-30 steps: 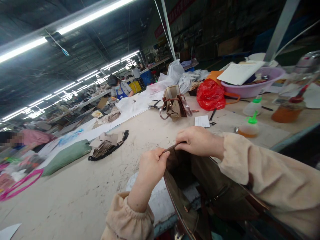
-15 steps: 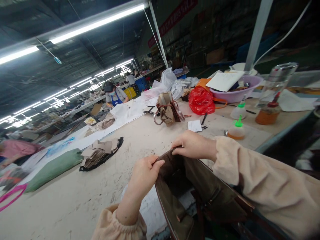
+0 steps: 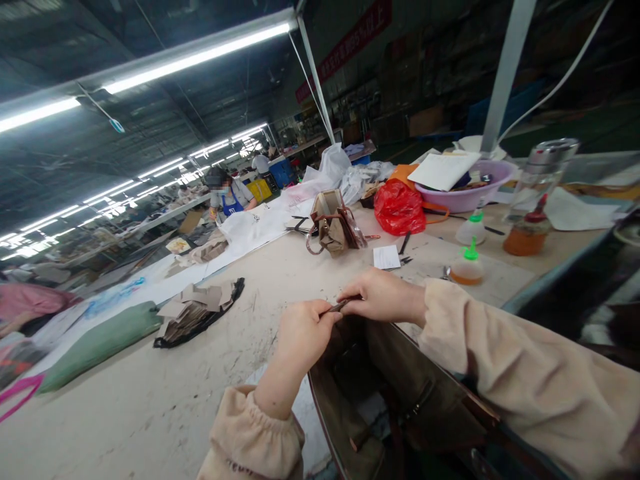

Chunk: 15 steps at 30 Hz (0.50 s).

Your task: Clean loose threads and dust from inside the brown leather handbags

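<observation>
A large olive-brown handbag [image 3: 395,373] with reddish-brown edging gapes toward me at the table's near edge. My left hand [image 3: 306,333] pinches the far rim of its opening between thumb and fingers. Close beside it, my right hand [image 3: 383,297] grips the same rim, thumb inward. The two sets of fingertips almost meet. Inside the bag the lining is dark, and a small zip shows on the right inner wall. The bag's lower part is out of the picture.
Ahead stands a small brown bag [image 3: 333,227], near a red plastic bag [image 3: 399,208] and a purple basin [image 3: 467,190]. Green-tipped glue bottles [image 3: 467,268] and a jar of amber liquid [image 3: 525,237] sit right. Cardboard pieces [image 3: 197,310] and a green bundle [image 3: 103,347] lie left. A co-worker [image 3: 230,193] is beyond.
My left hand has slid right and slightly up along the rim, closer to my right hand. The pinched edge is now bunched between them. The view has shifted slightly.
</observation>
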### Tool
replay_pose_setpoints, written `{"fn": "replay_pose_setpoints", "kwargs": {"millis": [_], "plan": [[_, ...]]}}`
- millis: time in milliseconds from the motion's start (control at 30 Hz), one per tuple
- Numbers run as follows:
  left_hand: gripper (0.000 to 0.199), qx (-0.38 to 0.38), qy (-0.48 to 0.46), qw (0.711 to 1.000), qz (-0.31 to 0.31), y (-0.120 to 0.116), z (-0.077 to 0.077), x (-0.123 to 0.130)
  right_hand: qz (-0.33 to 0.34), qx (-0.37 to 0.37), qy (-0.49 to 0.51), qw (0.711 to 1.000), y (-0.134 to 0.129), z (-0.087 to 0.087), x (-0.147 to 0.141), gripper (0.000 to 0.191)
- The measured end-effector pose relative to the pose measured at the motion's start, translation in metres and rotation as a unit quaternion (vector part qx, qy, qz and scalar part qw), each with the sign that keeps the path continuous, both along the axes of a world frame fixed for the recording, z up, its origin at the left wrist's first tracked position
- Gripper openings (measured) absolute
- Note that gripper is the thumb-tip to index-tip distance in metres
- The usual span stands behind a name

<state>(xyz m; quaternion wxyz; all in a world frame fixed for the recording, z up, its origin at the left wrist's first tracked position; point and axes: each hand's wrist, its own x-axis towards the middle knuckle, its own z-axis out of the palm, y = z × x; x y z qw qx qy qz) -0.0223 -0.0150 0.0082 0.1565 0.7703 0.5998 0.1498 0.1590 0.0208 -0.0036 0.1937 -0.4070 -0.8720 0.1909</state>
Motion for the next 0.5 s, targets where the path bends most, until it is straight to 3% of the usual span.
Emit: {"fn": "replay_pose_setpoints", "kwargs": {"millis": [167,333,500], "plan": [[0.024,0.008,0.003,1.0,0.018,0.0,-0.001,-0.002,0.051,-0.163,0.149,0.974,0.0,-0.006,0.013,0.081],[0.026,0.017,0.0,1.0,0.025,0.0,-0.004,-0.002,-0.01,-0.201,0.299,0.933,-0.011,-0.018,0.026,0.07],[0.025,0.007,0.006,1.0,0.0,0.001,-0.004,-0.003,-0.072,-0.293,0.461,0.835,-0.022,-0.048,0.032,0.058]]}}
